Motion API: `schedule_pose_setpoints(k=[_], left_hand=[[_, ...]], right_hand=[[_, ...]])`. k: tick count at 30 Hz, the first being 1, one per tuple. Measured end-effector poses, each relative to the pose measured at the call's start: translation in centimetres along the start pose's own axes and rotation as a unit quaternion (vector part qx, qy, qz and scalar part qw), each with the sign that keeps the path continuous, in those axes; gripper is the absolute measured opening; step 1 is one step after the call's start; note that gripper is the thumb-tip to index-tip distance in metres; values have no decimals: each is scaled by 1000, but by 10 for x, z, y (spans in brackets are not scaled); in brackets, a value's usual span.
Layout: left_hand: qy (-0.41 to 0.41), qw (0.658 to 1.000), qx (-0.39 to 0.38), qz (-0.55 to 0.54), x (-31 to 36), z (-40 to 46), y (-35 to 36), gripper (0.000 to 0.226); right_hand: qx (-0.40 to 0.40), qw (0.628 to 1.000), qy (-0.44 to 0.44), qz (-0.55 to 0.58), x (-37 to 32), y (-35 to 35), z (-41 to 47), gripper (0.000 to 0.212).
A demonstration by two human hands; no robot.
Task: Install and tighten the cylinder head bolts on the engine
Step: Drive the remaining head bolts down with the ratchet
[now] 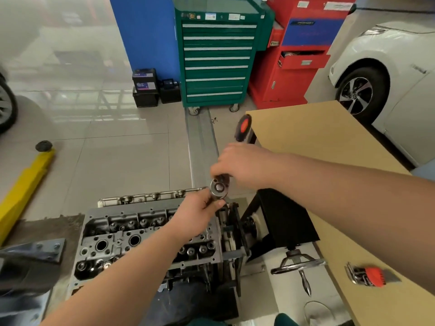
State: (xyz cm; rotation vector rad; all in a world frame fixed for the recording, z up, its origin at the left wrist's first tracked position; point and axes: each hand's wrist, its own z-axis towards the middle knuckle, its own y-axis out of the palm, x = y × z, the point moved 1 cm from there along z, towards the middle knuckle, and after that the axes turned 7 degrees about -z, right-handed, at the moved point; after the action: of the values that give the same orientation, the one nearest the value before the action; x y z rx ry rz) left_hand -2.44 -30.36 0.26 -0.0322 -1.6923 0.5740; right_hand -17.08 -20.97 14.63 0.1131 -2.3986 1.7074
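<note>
Steel ratchet is held above the cylinder head, its red-and-black handle pointing far. The right hand grips its shaft. The left hand pinches the socket stem below the round head.

Ratchet wrench raised above cylinder head — valvetrain exposed.

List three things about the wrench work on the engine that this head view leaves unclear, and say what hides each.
1. The bolt under the wrench: covered by the left hand.
2. The wrench's shaft: wrapped by the right hand; only its blurred handle end shows.
3. The engine front: crossed by the left forearm, near side cut by the frame's bottom edge.
</note>
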Motion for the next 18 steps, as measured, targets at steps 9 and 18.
schedule_pose_setpoints(k=[9,18], left_hand=[[55,995,71,47,-2,-6,-4,12],[61,991,50,107,4,-6,0,11]], right_hand=[[-90,980,159,76,-46,23,-30,22],[17,999,-30,-9,-5,7,-1,29]])
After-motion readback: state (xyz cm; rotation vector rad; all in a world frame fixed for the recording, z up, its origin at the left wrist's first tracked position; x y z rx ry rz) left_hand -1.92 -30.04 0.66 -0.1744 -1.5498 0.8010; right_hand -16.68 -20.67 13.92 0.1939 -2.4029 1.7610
